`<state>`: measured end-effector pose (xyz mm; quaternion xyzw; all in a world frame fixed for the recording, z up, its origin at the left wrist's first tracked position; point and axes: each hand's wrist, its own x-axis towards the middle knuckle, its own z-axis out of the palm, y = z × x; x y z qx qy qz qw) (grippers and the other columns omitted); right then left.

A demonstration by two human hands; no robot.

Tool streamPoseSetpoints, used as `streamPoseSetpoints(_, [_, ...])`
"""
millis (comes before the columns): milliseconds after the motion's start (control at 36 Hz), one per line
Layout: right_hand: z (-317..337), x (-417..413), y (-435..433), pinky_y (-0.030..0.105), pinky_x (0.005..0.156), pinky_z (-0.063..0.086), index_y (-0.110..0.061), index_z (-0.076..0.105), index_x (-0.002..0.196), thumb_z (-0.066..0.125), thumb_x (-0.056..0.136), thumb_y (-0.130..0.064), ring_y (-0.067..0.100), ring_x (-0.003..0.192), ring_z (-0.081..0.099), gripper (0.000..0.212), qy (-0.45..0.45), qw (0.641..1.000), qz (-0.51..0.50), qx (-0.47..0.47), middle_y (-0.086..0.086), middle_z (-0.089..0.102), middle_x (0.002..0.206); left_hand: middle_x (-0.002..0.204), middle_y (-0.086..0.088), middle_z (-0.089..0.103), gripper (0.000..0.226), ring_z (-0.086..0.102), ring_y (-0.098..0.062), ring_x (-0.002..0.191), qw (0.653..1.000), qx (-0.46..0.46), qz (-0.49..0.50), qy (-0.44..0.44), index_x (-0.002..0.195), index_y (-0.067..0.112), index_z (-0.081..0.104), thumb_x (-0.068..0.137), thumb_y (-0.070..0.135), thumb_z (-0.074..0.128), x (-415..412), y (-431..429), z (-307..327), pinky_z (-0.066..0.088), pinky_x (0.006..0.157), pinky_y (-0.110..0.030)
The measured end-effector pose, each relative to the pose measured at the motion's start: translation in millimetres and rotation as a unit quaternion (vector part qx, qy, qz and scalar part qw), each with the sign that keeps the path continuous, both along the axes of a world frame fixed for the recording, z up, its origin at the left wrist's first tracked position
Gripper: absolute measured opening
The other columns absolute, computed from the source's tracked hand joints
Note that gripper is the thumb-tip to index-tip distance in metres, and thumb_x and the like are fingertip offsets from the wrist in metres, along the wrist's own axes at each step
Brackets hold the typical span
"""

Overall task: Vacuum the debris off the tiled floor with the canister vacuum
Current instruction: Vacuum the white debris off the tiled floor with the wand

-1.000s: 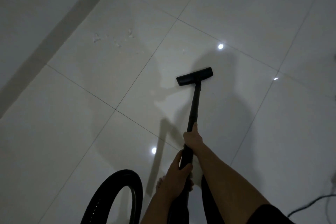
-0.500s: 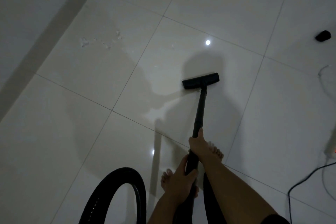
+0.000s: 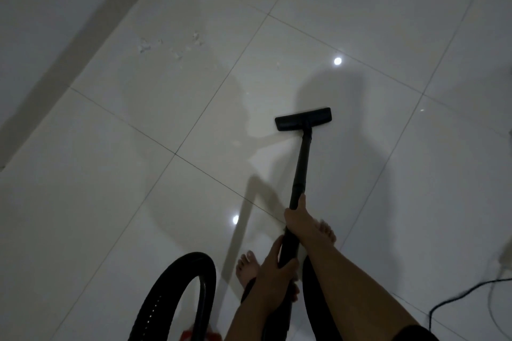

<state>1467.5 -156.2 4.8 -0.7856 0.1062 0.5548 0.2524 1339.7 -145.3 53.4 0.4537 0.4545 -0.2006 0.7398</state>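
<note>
Fingers [image 3: 290, 264] of the left hand [image 3: 273, 274] are seen curled round the black wand [image 3: 300, 166] at its near end. The right hand [image 3: 295, 219] is closed round the same wand farther along, with the thumb laid up the tube. The wand is tilted forward, and its black floor head [image 3: 303, 119] is set flat on the tiled floor [image 3: 110, 188], within the person's shadow. White debris [image 3: 171, 46] is scattered on a neighbouring tile to the upper left, well apart from the floor head and near a grey band [image 3: 69, 44] at the foot of the wall. One grout line is shown between floor head and debris. A ribbed black hose [image 3: 177, 293] is looped at the bottom, left of the forearms. Two bare feet are partly hidden by the arms: the left foot [image 3: 248, 268] beside the left hand, the right foot [image 3: 325, 231] behind the right wrist. A dark cable [image 3: 457, 296] is laid across the floor at the lower right. Lamp reflections [image 3: 337, 61] are marked on the glossy tiles. A small red patch [image 3: 191, 336] at the bottom edge cannot be identified.
</note>
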Motion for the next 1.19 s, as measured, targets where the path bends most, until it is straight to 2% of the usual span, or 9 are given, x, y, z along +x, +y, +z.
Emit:
streamPoseSetpoints(111, [0, 12, 6, 0.031, 0.070, 0.049, -0.027, -0.009, 0.153, 0.040, 0.097, -0.016, 0.019, 0.071, 0.056, 0.075, 0.008, 0.999, 0.042, 0.009, 0.016, 0.057, 0.107, 0.064, -0.004, 0.058, 0.052, 0.052, -0.012, 0.047, 0.999, 0.025, 0.034, 0.026, 0.141, 0.032, 0.033, 0.096, 0.011, 0.049, 16, -3, 14, 0.047, 0.048, -0.027])
streamPoseSetpoints(278, [4, 37, 16, 0.035, 0.082, 0.049, -0.023, -0.011, 0.152, 0.040, 0.098, -0.013, 0.024, 0.083, 0.055, 0.076, 0.022, 0.995, 0.094, 0.020, 0.023, 0.055, 0.124, 0.051, 0.000, 0.056, 0.054, 0.050, -0.010, 0.037, 0.993, 0.024, 0.113, 0.039, 0.143, 0.028, 0.032, 0.096, 0.008, 0.049, 46, -8, 31, 0.044, 0.039, -0.022])
streamPoseSetpoints(389, [1, 55, 22, 0.032, 0.075, 0.047, -0.025, -0.013, 0.152, 0.039, 0.097, -0.012, 0.016, 0.068, 0.051, 0.076, 0.032, 0.991, 0.127, 0.018, 0.021, 0.054, 0.124, 0.051, 0.003, 0.056, 0.052, 0.051, -0.009, 0.041, 0.992, 0.023, 0.122, 0.032, 0.143, 0.031, 0.030, 0.097, 0.013, 0.047, 60, -10, 27, 0.045, 0.044, -0.023])
streamPoseSetpoints(472, [-2, 62, 29, 0.034, 0.077, 0.050, -0.027, -0.012, 0.152, 0.040, 0.097, -0.013, 0.020, 0.072, 0.055, 0.077, 0.032, 0.990, 0.137, 0.010, 0.020, 0.055, 0.116, 0.062, 0.000, 0.056, 0.051, 0.052, -0.012, 0.048, 0.991, 0.024, 0.133, 0.027, 0.141, 0.035, 0.031, 0.097, 0.014, 0.046, 69, -9, 23, 0.046, 0.051, -0.028])
streamPoseSetpoints(639, [-12, 68, 51, 0.034, 0.072, 0.050, -0.030, -0.012, 0.151, 0.039, 0.098, -0.014, 0.019, 0.069, 0.054, 0.076, 0.042, 0.988, 0.151, 0.001, 0.021, 0.055, 0.121, 0.070, -0.003, 0.057, 0.049, 0.056, -0.012, 0.053, 0.990, 0.030, 0.138, 0.014, 0.118, 0.057, 0.030, 0.096, 0.016, 0.047, 78, 10, 18, 0.048, 0.056, -0.029])
streamPoseSetpoints(861, [-14, 77, 86, 0.026, 0.054, 0.040, -0.028, -0.012, 0.152, 0.038, 0.097, -0.013, 0.015, 0.064, 0.049, 0.075, 0.040, 0.987, 0.157, 0.015, 0.020, 0.054, 0.122, 0.069, -0.006, 0.054, 0.022, 0.054, -0.013, 0.051, 0.989, -0.001, 0.143, 0.035, 0.097, 0.037, 0.046, 0.096, 0.014, 0.046, 83, 45, 7, 0.047, 0.052, -0.026])
streamPoseSetpoints(917, [-13, 79, 92, 0.024, 0.050, 0.039, -0.029, -0.012, 0.152, 0.038, 0.097, -0.012, 0.015, 0.063, 0.050, 0.076, 0.041, 0.988, 0.146, 0.017, 0.018, 0.055, 0.114, 0.069, -0.006, 0.054, 0.023, 0.054, -0.014, 0.052, 0.990, 0.000, 0.138, 0.038, 0.109, 0.033, 0.045, 0.096, 0.014, 0.046, 84, 51, 5, 0.048, 0.053, -0.026])
streamPoseSetpoints(1000, [-12, 81, 101, 0.025, 0.051, 0.041, -0.030, -0.010, 0.152, 0.039, 0.095, -0.011, 0.017, 0.064, 0.052, 0.077, 0.036, 0.991, 0.131, 0.015, 0.014, 0.052, 0.104, 0.067, -0.004, 0.056, 0.048, 0.055, -0.014, 0.053, 0.992, 0.013, 0.120, 0.038, 0.136, 0.036, 0.030, 0.096, 0.015, 0.046, 87, 61, 1, 0.048, 0.054, -0.028])
streamPoseSetpoints(1194, [-17, 89, 115, 0.031, 0.064, 0.049, -0.032, -0.009, 0.152, 0.039, 0.093, -0.010, 0.018, 0.065, 0.052, 0.079, 0.024, 0.994, 0.108, 0.002, 0.018, 0.054, 0.111, 0.066, -0.003, 0.054, 0.062, 0.053, -0.011, 0.050, 0.995, 0.015, 0.101, 0.024, 0.148, 0.034, 0.016, 0.097, 0.014, 0.044, 95, 77, 1, 0.047, 0.053, -0.027])
